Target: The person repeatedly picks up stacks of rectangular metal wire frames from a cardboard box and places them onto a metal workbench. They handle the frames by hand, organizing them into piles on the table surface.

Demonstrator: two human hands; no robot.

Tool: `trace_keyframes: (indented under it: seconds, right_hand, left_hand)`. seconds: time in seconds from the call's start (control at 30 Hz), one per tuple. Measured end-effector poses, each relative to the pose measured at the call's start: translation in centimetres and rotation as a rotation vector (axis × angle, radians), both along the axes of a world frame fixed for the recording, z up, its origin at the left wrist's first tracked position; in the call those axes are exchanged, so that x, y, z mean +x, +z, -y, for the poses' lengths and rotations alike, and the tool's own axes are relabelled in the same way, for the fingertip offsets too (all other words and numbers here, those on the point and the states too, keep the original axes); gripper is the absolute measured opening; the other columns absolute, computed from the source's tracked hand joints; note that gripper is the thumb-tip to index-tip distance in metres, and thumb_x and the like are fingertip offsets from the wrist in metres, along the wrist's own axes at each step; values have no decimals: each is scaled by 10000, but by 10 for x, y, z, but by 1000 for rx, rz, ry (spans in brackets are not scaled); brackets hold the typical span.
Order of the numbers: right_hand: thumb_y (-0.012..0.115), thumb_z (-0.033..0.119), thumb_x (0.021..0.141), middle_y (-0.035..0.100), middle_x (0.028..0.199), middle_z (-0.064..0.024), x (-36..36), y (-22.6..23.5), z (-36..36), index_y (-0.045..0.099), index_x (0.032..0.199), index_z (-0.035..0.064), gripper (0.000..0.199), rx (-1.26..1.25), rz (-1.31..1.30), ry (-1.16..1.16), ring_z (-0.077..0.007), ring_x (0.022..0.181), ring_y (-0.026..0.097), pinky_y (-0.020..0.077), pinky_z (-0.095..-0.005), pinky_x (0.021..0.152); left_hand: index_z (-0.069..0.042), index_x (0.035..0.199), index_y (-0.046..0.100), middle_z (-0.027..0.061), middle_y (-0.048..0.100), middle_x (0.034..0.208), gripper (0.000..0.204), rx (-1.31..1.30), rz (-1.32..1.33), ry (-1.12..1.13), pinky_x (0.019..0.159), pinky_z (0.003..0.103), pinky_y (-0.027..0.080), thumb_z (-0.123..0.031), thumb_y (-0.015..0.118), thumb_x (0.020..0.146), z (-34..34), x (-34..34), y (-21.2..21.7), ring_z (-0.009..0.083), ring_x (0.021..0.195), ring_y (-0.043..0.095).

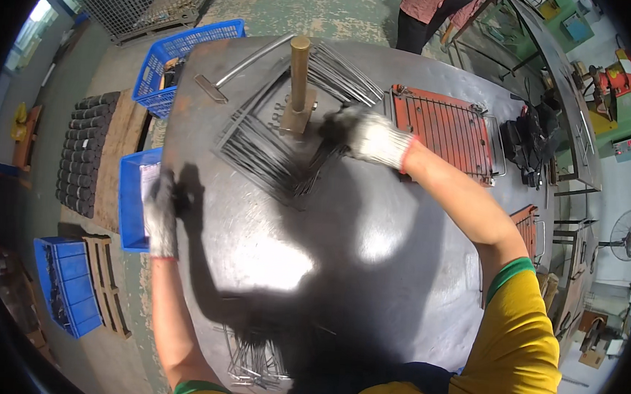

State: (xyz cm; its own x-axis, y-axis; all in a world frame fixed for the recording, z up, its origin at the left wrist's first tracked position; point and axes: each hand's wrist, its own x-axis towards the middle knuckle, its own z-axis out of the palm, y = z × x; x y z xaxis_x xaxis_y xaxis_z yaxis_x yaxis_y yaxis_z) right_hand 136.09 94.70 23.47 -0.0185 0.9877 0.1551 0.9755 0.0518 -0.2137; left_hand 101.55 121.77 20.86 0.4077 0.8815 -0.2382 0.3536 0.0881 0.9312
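Note:
My right hand (366, 134), in a white work glove with dark fingertips, is closed on a bundle of thin bent metal wire rods (260, 154) that fans out across the dark steel table (369, 272). Just left of that hand a brass-coloured post (298, 77) stands upright on a small block. More rods (341, 72) lie behind the post. My left hand (161, 213), also gloved, rests at the table's left edge with nothing seen in it; its fingers are blurred.
A red wire-grid jig (446, 129) lies at the right. A hammer (233, 73) lies at the back left. Blue crates (179, 59) and stacked dark parts (83, 150) stand on the floor at left. Finished wire pieces (258, 360) hang near my body. Another person (431, 13) stands beyond the table.

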Motion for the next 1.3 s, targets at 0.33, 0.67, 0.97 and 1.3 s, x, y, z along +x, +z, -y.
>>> trace_keyframes:
  seconds: [0.33,0.67,0.97,1.3]
  right_hand:
    - [545,85,925,686,981,-93,-108,122,202,666,1015,-1,173,614,-567,-709,-165,880,637,494,-295,780]
    - [581,247,916,660,759,-142,-415,13,303,680,1038,20,276,-437,-1047,-101,-234,663,646,508,-325,656]
    - [596,269,900,685,905,-138,-528,38,290,686,1028,58,263,-714,-675,377,-293,738,666,515,-378,650]
    - [552,321,912,648,1061,-154,-724,11,309,635,1116,99,312,-841,-474,536,-345,1015,608,474,-411,868]
  left_hand:
    - [-47,1172,612,107,669,894,301,-189,235,415,643,272,558,-270,551,979,202,-266,-5,172,694,645]
    - [-42,1139,619,94,655,819,330,-153,110,858,553,324,520,-322,545,981,417,-436,22,178,623,627]
    - [-49,1182,555,116,652,809,357,-638,129,1387,550,375,558,-317,567,947,749,-550,-69,257,640,661]
    - [-82,1008,646,54,639,746,250,-739,202,1438,581,337,512,-287,523,936,786,-717,-124,152,648,612]
